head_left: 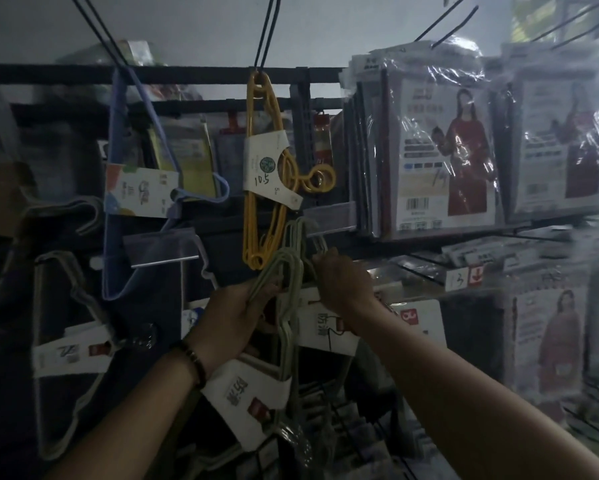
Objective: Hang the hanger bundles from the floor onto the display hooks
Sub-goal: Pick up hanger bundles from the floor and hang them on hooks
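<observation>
Right forearm (464, 393) closest, crossing up from the bottom right corner; left wrist wears a bead bracelet (191, 355). Right hand (343, 284) fingers curled, pinching the hook tops of the grey-green hanger bundle (291, 271), just under a clear price strip (329, 214). Left hand (235, 313) fingers wrapped round the bundle's wire shoulders, lower left; its white card sleeve (246, 396) hangs below the palm. Bundle is up in the air between both hands, its tops right at the lower end of the yellow hanger bundle (256, 202), which hangs on a black display hook (265, 32). Too dim to tell whether the grey-green hooks sit on any peg. Blue hanger bundle (142, 192) to the left on its own hook, open gap between it and the yellow. Bagged garment packs (440, 150) crowd the right edge, near the right hand. White hanger bundle (59, 323) far left, well apart
</observation>
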